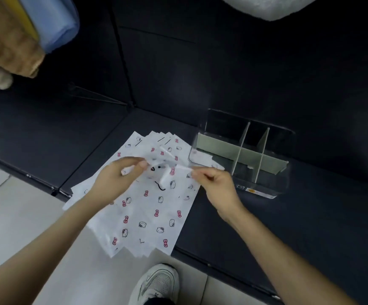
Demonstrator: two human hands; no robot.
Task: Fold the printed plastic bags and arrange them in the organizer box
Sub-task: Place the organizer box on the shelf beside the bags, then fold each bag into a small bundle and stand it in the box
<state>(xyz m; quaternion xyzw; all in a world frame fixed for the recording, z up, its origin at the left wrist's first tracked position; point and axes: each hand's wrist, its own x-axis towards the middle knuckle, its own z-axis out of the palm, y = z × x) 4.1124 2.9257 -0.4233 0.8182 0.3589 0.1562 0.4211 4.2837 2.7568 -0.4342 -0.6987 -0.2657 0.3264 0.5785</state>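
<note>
Frame centre: L hand (121, 177) and R hand (218, 183) each pinch 1 end of a crumpled, partly folded bag (163, 172), fingers curled on it, just above the stack (147, 214) of printed bags. Stack lies on dark table (288, 216), lower edge overhanging. Clear box (244, 155) w/ dividers sits centre-right, just beside the stack. Shoe (158, 285) at bottom; towels (13, 40) upper left.

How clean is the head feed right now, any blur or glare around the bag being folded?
Head view: the bag pinched between the left hand and right hand is motion-blurred, its print smeared; the stack of bags beneath reads sharper. Head view: the clear organizer box nearly vanishes against the dark surface, faint glare marking its walls.
</note>
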